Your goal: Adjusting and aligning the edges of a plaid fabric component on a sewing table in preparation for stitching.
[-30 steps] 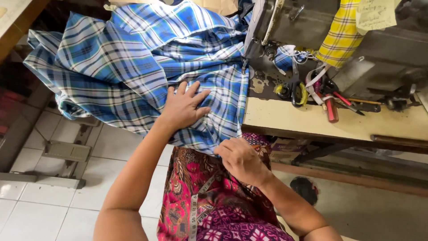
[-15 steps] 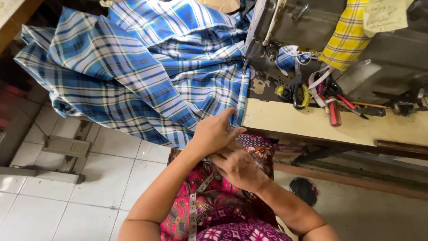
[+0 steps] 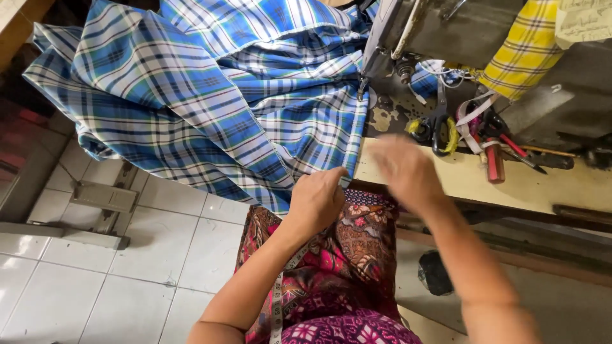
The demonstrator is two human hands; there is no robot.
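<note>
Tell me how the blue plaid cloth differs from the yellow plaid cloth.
The blue plaid cloth is large, draped off the table edge and pinched by the left hand; the yellow plaid cloth is a narrow strip hanging untouched by the sewing machine. Both are checked fabric.

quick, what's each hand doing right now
left hand: closed, pinching the edge of the blue plaid fabric.
right hand: blurred above the sewing table; open or closed cannot be told.

White tiled floor (image 3: pixel 127 267), wooden table (image 3: pixel 542 188)
</note>
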